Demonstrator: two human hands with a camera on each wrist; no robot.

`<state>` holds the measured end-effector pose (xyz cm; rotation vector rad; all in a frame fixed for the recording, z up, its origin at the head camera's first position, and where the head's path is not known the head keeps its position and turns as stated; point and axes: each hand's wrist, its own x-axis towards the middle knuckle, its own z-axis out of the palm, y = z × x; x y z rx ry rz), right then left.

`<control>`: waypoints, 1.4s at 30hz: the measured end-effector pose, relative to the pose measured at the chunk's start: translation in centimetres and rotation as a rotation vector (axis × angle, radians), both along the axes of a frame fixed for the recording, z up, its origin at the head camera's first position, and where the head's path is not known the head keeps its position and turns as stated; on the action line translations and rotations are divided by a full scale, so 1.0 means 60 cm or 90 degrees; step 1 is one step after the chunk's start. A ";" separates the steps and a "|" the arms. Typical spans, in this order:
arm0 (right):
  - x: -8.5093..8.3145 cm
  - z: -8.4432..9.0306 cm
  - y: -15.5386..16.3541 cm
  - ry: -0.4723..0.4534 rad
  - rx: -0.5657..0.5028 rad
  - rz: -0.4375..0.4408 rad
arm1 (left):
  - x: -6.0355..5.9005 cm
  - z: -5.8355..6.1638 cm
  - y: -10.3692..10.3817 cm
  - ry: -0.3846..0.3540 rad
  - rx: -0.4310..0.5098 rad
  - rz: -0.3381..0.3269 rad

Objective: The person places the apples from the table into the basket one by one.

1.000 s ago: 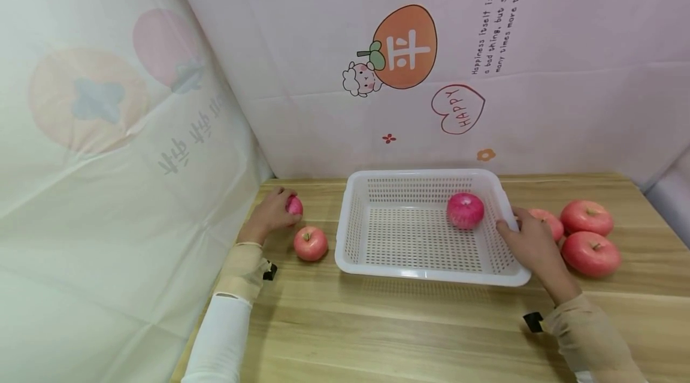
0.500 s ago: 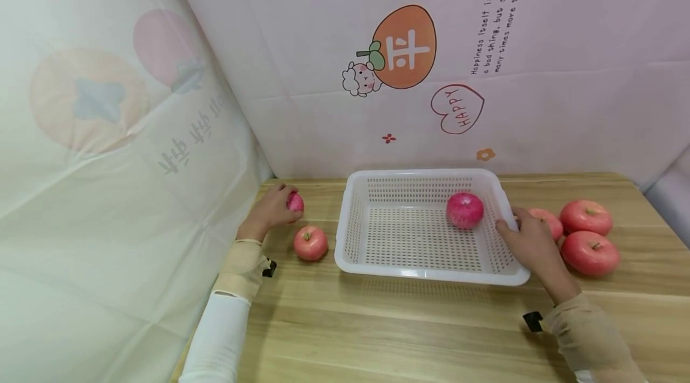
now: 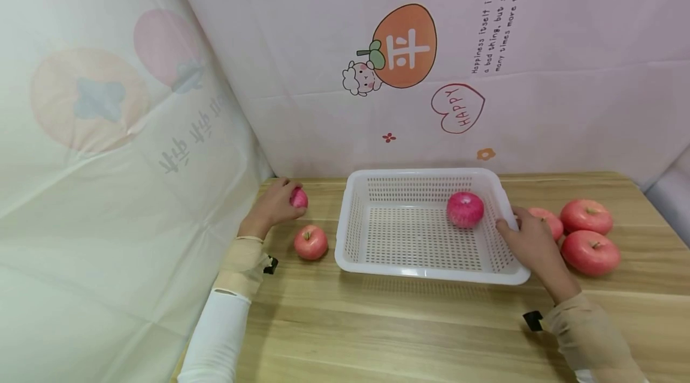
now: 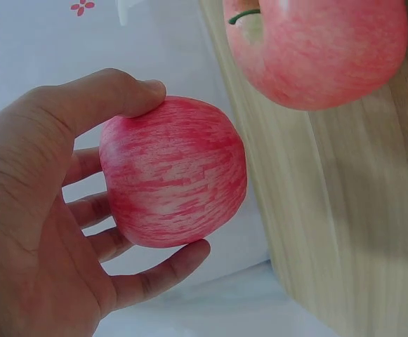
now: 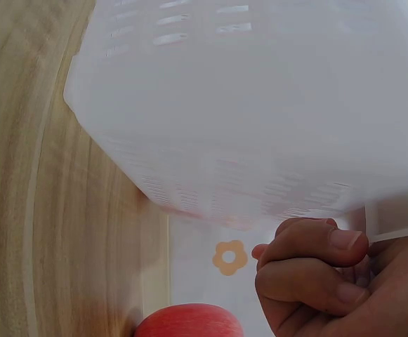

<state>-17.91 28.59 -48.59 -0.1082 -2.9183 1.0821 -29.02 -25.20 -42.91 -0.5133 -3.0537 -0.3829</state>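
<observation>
At the table's back left, my left hand [image 3: 275,206] holds a pink-red apple [image 3: 299,198]. The left wrist view shows the thumb on one side of that apple [image 4: 175,172] and the fingers curled round the other. A lighter red apple [image 3: 311,243] sits just in front of this hand. My right hand [image 3: 530,236] grips the right rim of a white plastic basket [image 3: 431,274], thumb over the edge. In the right wrist view its curled fingers [image 5: 309,246] are right at the rim. One bright pink apple [image 3: 465,210] lies inside the basket, towards its right side.
Right of the basket are three red apples, a front one [image 3: 590,253], a back one [image 3: 586,217] and one partly behind my right hand [image 3: 550,224]. A printed white cloth [image 3: 323,131] hangs behind the wooden table [image 3: 388,329], with another cloth [image 3: 124,221] at its left.
My left hand has shifted slightly back and right, with the pink-red apple in it. My right hand and the basket have stayed in place.
</observation>
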 end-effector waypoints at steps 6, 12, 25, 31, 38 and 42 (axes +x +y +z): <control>0.000 0.002 -0.002 -0.006 0.001 -0.003 | 0.004 0.008 0.007 0.007 0.003 -0.007; 0.001 0.002 -0.003 -0.010 0.002 -0.003 | 0.006 0.015 0.016 0.004 -0.003 -0.014; 0.005 -0.004 0.001 0.011 0.007 -0.009 | 0.009 0.034 0.048 0.034 -0.041 -0.048; 0.003 -0.005 0.002 0.013 0.006 -0.008 | 0.008 0.038 0.058 0.028 -0.051 -0.037; 0.000 -0.005 0.003 0.001 0.003 -0.006 | 0.011 0.045 0.071 0.020 -0.056 -0.039; -0.002 -0.005 0.003 -0.003 0.004 -0.006 | 0.012 0.049 0.076 0.019 -0.054 -0.049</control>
